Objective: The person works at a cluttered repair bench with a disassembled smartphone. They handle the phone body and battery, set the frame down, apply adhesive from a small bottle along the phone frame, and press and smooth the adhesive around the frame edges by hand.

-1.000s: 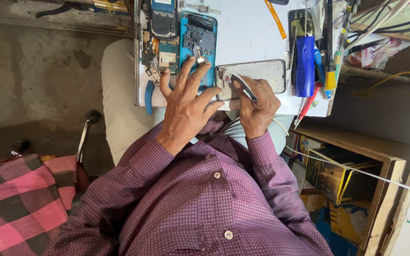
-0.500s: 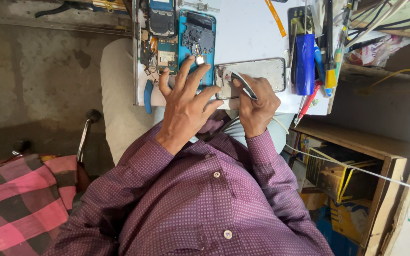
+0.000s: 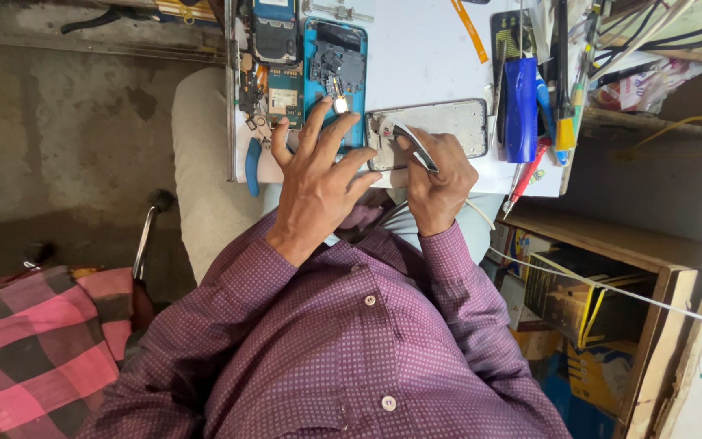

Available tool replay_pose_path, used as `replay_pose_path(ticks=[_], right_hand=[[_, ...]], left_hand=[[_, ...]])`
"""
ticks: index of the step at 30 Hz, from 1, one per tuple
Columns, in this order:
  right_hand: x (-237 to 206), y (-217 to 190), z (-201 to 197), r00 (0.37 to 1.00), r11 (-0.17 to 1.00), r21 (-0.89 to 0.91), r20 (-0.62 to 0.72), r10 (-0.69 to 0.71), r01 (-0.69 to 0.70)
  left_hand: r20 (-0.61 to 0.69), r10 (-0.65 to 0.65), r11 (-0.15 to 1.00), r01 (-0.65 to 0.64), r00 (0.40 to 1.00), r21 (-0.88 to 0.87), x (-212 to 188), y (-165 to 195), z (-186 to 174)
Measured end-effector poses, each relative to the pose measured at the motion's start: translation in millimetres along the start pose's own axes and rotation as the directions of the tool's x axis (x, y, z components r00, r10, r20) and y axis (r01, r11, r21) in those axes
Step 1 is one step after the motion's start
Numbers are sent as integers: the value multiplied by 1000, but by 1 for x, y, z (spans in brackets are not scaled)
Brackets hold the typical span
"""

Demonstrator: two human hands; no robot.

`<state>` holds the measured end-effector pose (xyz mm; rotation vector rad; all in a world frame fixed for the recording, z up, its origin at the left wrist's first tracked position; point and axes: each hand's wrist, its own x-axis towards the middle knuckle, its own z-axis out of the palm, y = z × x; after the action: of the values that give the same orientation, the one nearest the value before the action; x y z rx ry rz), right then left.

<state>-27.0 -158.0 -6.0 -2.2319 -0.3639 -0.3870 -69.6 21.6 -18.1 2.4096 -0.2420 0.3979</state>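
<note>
My left hand (image 3: 318, 175) lies with fingers spread across the lower end of an opened phone with a blue frame (image 3: 337, 69) and touches the left end of a grey phone back frame (image 3: 440, 130). One fingertip presses a small bright part on the blue phone. My right hand (image 3: 439, 179) grips metal tweezers (image 3: 413, 145), whose tips reach the left end of the grey frame. Both phones lie on a white worktop (image 3: 416, 49).
Another opened phone (image 3: 274, 32) and loose circuit parts lie to the left on the worktop. A blue-handled tool (image 3: 521, 106), pens and screwdrivers (image 3: 562, 81) crowd the right edge. Boxes (image 3: 578, 301) sit on a wooden shelf below right. A pink checked cloth (image 3: 34, 341) is at lower left.
My left hand's fingers have shifted slightly over the blue phone. My right hand has kept the tweezers at the grey frame's left end.
</note>
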Motion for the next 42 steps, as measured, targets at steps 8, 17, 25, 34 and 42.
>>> replay_pose_path(ticks=[8, 17, 25, 34, 42], right_hand=[[0, -1, 0, 1000, 1000, -5, -4, 0, 0], [-1, 0, 1, 1000, 1000, 13, -19, 7, -6], [-1, -1, 0, 999, 1000, 14, -29, 28, -27], [-1, -2, 0, 999, 999, 20, -34, 31, -30], [-1, -1, 0, 1000, 1000, 8, -28, 12, -12]], left_hand=[[4, -5, 1000, 5, 1000, 1, 0, 0, -1], [7, -6, 1000, 6, 1000, -1, 0, 0, 1], [21, -11, 1000, 11, 1000, 13, -1, -1, 4], [25, -12, 1000, 12, 1000, 14, -2, -2, 5], [24, -5, 1000, 5, 1000, 24, -2, -3, 5]])
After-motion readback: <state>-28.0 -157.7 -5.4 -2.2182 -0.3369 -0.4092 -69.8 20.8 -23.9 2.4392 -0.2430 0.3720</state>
